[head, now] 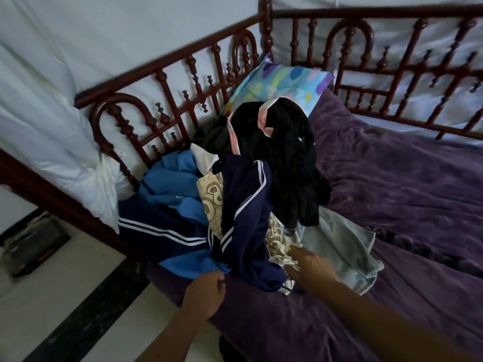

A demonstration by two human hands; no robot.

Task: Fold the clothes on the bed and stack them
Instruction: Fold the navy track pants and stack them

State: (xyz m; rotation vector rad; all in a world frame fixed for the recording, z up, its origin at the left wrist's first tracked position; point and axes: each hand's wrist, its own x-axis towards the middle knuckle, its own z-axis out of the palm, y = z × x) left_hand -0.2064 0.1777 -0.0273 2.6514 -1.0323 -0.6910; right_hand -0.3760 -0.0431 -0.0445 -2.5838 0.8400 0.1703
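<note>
A loose heap of clothes lies at the left end of the bed. On top is a navy garment with white stripes (245,205), beside a blue and navy striped jacket (167,205). A beige patterned cloth (211,197) shows between them. Black clothes (282,158) pile up behind, and a pale denim piece (347,246) lies at the right. My left hand (203,293) pinches the lower edge of the navy garment. My right hand (311,267) grips the beige patterned cloth where it meets the navy garment; its fingertips are partly hidden in the folds.
A purple blanket (392,194) covers the bed, with free room to the right of the heap. A dark red railing (167,82) runs round the bed. A pastel patterned pillow (285,84) sits in the far corner. White floor (52,309) lies at the left.
</note>
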